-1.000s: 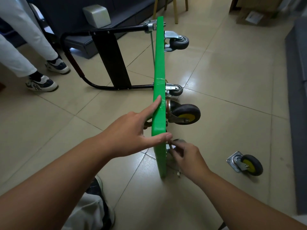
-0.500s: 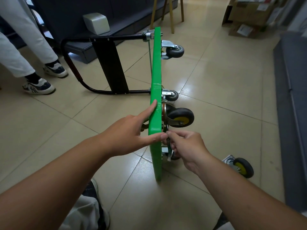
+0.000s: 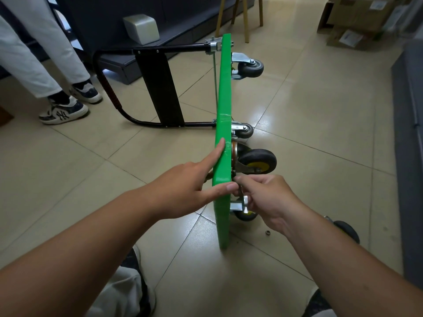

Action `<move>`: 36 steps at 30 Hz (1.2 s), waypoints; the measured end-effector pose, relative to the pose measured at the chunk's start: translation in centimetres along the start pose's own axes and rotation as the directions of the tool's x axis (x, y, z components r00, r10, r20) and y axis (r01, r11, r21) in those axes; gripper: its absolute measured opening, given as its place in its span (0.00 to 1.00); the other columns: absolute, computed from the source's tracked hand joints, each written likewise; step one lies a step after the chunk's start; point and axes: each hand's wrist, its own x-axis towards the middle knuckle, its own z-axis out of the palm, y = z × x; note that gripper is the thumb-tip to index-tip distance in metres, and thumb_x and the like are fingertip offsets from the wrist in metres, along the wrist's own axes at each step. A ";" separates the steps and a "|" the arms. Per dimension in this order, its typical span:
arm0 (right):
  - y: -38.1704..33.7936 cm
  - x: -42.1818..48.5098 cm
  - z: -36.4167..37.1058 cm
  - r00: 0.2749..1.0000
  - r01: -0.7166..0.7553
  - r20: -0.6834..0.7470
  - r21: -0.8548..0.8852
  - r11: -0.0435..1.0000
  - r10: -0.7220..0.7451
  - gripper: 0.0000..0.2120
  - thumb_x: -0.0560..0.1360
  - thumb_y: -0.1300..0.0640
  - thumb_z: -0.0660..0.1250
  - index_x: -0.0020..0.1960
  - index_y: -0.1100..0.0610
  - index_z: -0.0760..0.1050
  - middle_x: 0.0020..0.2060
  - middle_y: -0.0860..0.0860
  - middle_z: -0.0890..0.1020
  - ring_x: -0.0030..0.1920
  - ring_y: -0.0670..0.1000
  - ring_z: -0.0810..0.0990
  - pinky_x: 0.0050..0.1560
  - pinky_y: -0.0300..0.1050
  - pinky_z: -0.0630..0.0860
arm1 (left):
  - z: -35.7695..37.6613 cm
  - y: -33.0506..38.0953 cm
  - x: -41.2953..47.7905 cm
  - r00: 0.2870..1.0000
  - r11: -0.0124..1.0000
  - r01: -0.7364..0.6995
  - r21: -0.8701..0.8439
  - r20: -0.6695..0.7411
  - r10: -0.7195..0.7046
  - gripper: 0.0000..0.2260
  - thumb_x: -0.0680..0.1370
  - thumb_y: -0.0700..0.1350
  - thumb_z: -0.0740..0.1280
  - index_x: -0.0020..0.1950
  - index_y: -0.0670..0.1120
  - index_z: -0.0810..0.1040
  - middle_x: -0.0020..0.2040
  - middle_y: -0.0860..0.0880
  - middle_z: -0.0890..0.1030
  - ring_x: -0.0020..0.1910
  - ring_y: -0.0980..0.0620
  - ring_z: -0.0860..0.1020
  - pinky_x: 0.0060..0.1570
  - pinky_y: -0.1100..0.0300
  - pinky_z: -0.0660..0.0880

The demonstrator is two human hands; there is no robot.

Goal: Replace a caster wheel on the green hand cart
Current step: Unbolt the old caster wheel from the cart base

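The green hand cart (image 3: 223, 99) stands on its side edge on the tiled floor, wheels pointing right. My left hand (image 3: 183, 191) steadies it, index finger straight along the top edge and thumb across it; the other fingers are hidden behind the deck. My right hand (image 3: 267, 197) pinches a slim metal piece (image 3: 240, 191) against the underside, just above the near caster (image 3: 246, 215) and its plate. A yellow-hubbed caster (image 3: 257, 161) is mounted above that. A loose caster (image 3: 346, 229) lies on the floor, partly behind my right forearm. A small nut (image 3: 267, 232) lies beside the cart.
Two grey casters (image 3: 250, 67) (image 3: 245, 131) sit at the far end, by the folded black handle (image 3: 109, 92). A person's legs and sneakers (image 3: 64, 110) stand at the left. Cardboard boxes (image 3: 348, 35) and stool legs (image 3: 245, 19) are at the back, dark furniture (image 3: 409, 133) along the right.
My right hand has risen from low beside the near caster to the underside just above it. My left hand has kept its place on the cart's edge.
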 end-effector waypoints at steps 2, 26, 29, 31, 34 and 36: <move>-0.3 0.0 -0.3 1.000 -0.006 0.024 0.002 1.000 0.005 0.08 0.79 0.59 0.69 0.49 0.64 0.84 0.29 0.53 0.76 0.23 0.43 0.69 0.25 0.36 0.67 | -0.1 -0.1 0.2 1.000 1.000 0.006 -0.006 0.001 -0.006 0.42 0.75 0.71 0.52 0.82 0.63 0.33 0.63 0.48 0.80 0.36 0.60 0.76 0.38 0.70 0.68; 9.2 3.4 -0.1 0.950 0.283 0.022 -0.474 0.834 -0.311 0.21 0.79 0.59 0.68 0.69 0.42 0.76 0.39 0.53 0.83 0.36 0.51 0.80 0.45 0.49 0.82 | 0.0 -0.7 0.2 0.999 0.993 -0.017 -0.119 -0.033 0.013 0.43 0.72 0.74 0.58 0.81 0.70 0.38 0.79 0.54 0.71 0.72 0.57 0.74 0.64 0.61 0.75; 9.5 2.7 -0.8 0.957 0.264 0.017 -0.468 0.843 -0.290 0.22 0.78 0.61 0.69 0.69 0.44 0.76 0.37 0.47 0.81 0.35 0.41 0.79 0.43 0.38 0.78 | -0.3 -0.4 0.4 1.000 0.993 -0.009 -0.119 -0.026 0.006 0.43 0.73 0.71 0.60 0.82 0.68 0.39 0.77 0.53 0.72 0.61 0.69 0.73 0.44 0.75 0.73; 9.4 2.5 -1.3 0.963 0.229 -0.034 -0.427 0.875 -0.268 0.21 0.78 0.61 0.69 0.69 0.46 0.76 0.35 0.48 0.80 0.33 0.40 0.79 0.42 0.38 0.78 | -0.5 -0.2 0.4 1.000 0.993 -0.007 -0.122 -0.024 0.004 0.44 0.73 0.71 0.60 0.82 0.68 0.39 0.79 0.52 0.71 0.54 0.75 0.65 0.38 0.76 0.71; 7.7 1.8 -1.6 0.972 0.176 -0.108 -0.264 0.948 -0.210 0.18 0.77 0.60 0.72 0.66 0.50 0.79 0.38 0.52 0.86 0.35 0.45 0.84 0.42 0.44 0.82 | -0.5 -0.1 0.1 0.999 0.993 -0.020 -0.116 -0.030 0.017 0.46 0.71 0.73 0.62 0.82 0.69 0.39 0.81 0.52 0.68 0.66 0.59 0.78 0.55 0.71 0.75; 5.9 0.9 -1.5 0.980 0.160 -0.090 -0.173 0.972 -0.177 0.13 0.76 0.59 0.73 0.60 0.53 0.82 0.39 0.56 0.87 0.32 0.44 0.82 0.36 0.40 0.80 | -0.3 -0.1 0.0 0.999 0.994 -0.040 -0.105 -0.019 0.038 0.49 0.69 0.74 0.64 0.82 0.68 0.37 0.81 0.52 0.68 0.74 0.53 0.74 0.69 0.59 0.74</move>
